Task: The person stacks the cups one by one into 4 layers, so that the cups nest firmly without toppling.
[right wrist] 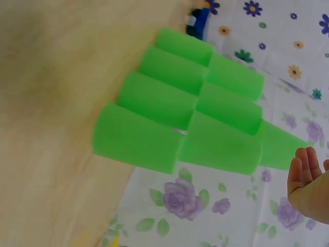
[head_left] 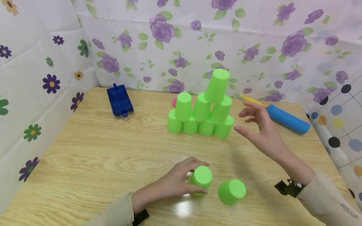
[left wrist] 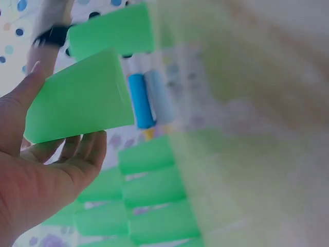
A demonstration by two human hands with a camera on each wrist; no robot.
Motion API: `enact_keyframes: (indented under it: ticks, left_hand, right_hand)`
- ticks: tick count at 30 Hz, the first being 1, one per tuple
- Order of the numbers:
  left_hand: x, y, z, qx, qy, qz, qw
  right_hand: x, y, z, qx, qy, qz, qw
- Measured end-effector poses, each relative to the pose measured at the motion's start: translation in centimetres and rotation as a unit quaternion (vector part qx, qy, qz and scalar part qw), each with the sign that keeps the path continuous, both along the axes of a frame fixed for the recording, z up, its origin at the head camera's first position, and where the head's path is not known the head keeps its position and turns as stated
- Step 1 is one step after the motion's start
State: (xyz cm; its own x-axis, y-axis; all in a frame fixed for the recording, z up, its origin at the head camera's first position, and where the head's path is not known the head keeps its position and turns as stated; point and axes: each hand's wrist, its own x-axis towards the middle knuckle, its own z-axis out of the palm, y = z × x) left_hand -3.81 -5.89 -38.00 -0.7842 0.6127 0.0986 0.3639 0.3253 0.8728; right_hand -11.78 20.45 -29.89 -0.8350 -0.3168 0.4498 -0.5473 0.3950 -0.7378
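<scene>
Bright green cups stand upside down in a stack (head_left: 206, 108) at the back of the table, also seen in the right wrist view. Several form the bottom row, three rest above, and a single top cup (head_left: 217, 86) sits over the right pair. Close to the table's front, my left hand (head_left: 176, 179) grips an upside-down green cup (head_left: 202, 176) between thumb and fingers. Just right of it stands another green cup (head_left: 232, 192), untouched. My right hand (head_left: 264, 131) is raised to the right of the stack, fingers loosely bent, holding nothing.
A dark blue plastic tray (head_left: 120, 99) lies at the back left. To the right of the stack are a blue cylinder (head_left: 288, 119) and a yellow object (head_left: 251, 99). Something pink (head_left: 174, 102) peeks out behind the cups. Flowered cloth (head_left: 186, 47) hangs behind the table.
</scene>
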Motion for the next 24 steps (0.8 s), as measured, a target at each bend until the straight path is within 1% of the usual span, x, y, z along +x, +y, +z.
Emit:
enact_keyframes:
  ticks: [2,5,7,9,12,14,17,19,21,24]
  left_hand:
    - [-0.3,-0.4,0.7,0.011,0.007,0.009,0.9999]
    - [-0.8,-0.9,1.8,0.033,0.033,0.027,0.9985]
    - [-0.9,-1.3,2.5,0.053,0.045,0.042,0.9967]
    - [-1.0,-1.7,3.2,0.067,0.056,0.062,0.9943]
    - [-1.0,-2.2,4.2,0.092,0.057,0.098,0.9893]
    - [-1.1,-2.6,4.8,0.106,0.063,0.123,0.9847]
    - [-1.7,-3.2,5.8,0.126,0.072,0.158,0.9767]
    - [-2.4,-3.5,6.6,0.139,0.091,0.174,0.9707]
    - [-3.3,-3.6,7.4,0.148,0.109,0.193,0.9639]
    - [-4.9,-3.6,8.7,0.177,0.135,0.219,0.95]
  right_hand:
    - [1.0,0.8,-1.1,0.01,0.01,0.025,0.9996]
    - [2.8,2.2,-2.8,0.045,0.009,0.054,0.9975]
    - [4.1,3.0,-4.0,0.069,0.011,0.068,0.9952]
    - [5.3,3.8,-5.1,0.086,-0.013,0.072,0.9936]
    - [6.9,4.5,-6.5,0.093,-0.047,0.078,0.9915]
    - [7.9,4.9,-7.3,0.097,-0.075,0.085,0.9888]
    - [9.1,5.2,-8.4,0.098,-0.075,0.105,0.9868]
    - [9.7,5.3,-9.1,0.096,-0.079,0.117,0.9853]
    - [10.1,5.3,-9.8,0.105,-0.092,0.122,0.9827]
    - [10.7,5.2,-10.6,0.128,-0.121,0.116,0.9775]
